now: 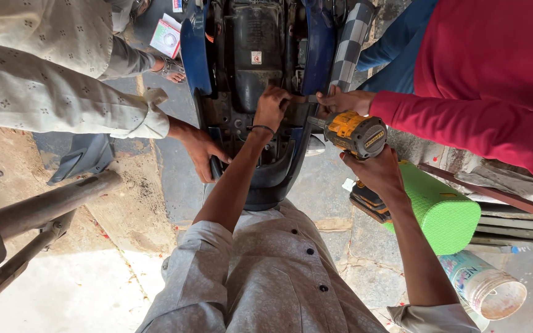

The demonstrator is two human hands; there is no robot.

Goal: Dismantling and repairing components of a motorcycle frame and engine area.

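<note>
My right hand (379, 172) grips a yellow and black cordless driver (356, 132), whose nose points left at the frame of a blue scooter (266, 179). My left hand (271, 108), with a dark band on its wrist, is closed on a part of the scooter's black inner frame just beside the driver's tip. Another person's hand in a red sleeve (345, 100) holds the same spot from the right. A third person in a pale patterned shirt grips the scooter's rear edge with one hand (200, 151).
A green textured case (445, 213) and a capped plastic jar (485, 287) lie on the stone ground at right. A metal bar frame (26, 216) stands at left. A checkered seat (350, 40) is tipped up at the top.
</note>
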